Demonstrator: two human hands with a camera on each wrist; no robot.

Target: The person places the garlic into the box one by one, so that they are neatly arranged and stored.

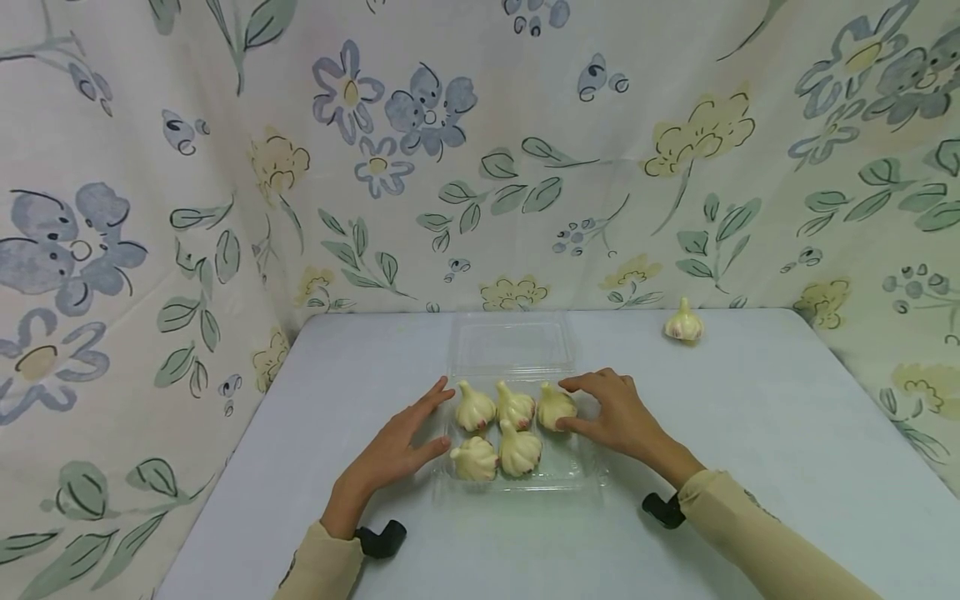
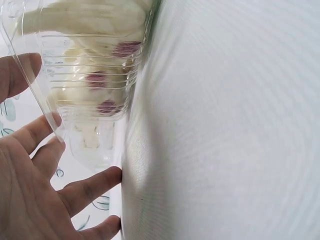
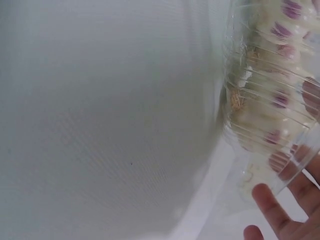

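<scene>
A clear plastic clamshell container (image 1: 558, 468) sits on the table with its lid folded back behind it. Inside are several garlic bulbs (image 1: 476, 407), pale with purple patches low down. My right hand (image 1: 618, 417) reaches over the container's right side, thumb and fingers around the garlic bulb (image 1: 555, 407) at the back right. At the container's left side my left hand (image 1: 397, 446) is spread, its fingertips at the rim. In the left wrist view, two fingers (image 2: 95, 189) extend down beside the tray wall. The right wrist view shows fingers (image 3: 272, 207) at the container's edge.
One more garlic bulb (image 1: 684, 323) stands alone near the table's back right. The white table (image 1: 750, 400) ends at a floral curtain (image 1: 480, 167) behind and on both sides. The transparent lid (image 1: 512, 343) lies flat toward the back edge.
</scene>
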